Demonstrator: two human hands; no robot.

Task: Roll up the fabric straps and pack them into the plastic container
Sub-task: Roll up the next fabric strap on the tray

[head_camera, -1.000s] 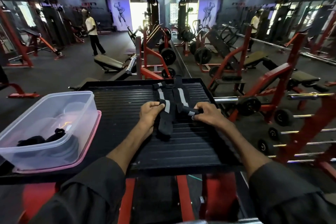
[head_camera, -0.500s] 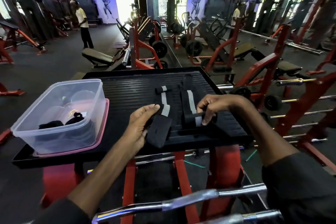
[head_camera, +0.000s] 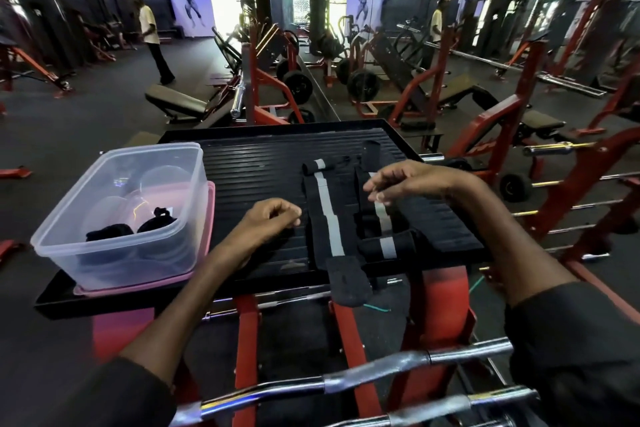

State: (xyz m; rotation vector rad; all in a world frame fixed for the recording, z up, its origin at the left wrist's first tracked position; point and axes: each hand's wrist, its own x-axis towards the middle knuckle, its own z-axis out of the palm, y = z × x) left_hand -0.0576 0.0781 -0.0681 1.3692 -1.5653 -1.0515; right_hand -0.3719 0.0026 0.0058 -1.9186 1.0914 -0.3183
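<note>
Two black fabric straps, each with a grey stripe, lie side by side on the ribbed black desk [head_camera: 256,166]. The long strap [head_camera: 327,218] is spread flat just to the right of the left grip [head_camera: 273,218], and its padded end hangs over the desk's near edge. The left grip is low over the desk with fingers loosely curled, holding nothing. The second strap [head_camera: 381,215] lies under the right grip [head_camera: 398,184]. Its near end is wound into a short roll [head_camera: 386,247] on the person's side of that grip. The right grip hovers above it, fingers loosely bent and empty. Left of the left grip stands the clear plastic container [head_camera: 69,239] on a pink lid [head_camera: 207,218], with black rolled straps [head_camera: 110,232] in its bottom. Chrome curl bars [head_camera: 346,381] cross below both forearms.
</note>
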